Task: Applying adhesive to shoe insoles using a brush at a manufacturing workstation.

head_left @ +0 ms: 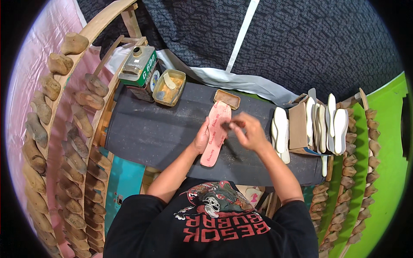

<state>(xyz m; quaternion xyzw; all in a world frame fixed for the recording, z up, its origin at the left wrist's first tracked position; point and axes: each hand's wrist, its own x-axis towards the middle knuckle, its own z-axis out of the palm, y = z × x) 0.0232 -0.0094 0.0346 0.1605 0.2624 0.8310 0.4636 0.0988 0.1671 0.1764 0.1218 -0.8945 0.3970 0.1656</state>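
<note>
My left hand (201, 136) grips the left edge of a pink insole board (214, 144), which is long, with red print on it and rounded at its near end. The board is tilted over the dark worktable. Close to its upper right edge, my right hand (248, 131) is closed, fingers pinched around a small dark thing (226, 125). That thing is blurred, and I cannot make out its kind. Just beyond the far end of the board lies a shallow brown-rimmed tray (232, 104) with pale contents.
A metal can (140, 69) and a tub (183, 92) with yellowish residue and a pale scraper (169, 81) stand at the back left of the table (137, 129). White insoles (280, 129) lie by a cardboard box (297, 124) on the right. Racks of wooden shoe lasts (36, 129) flank both sides.
</note>
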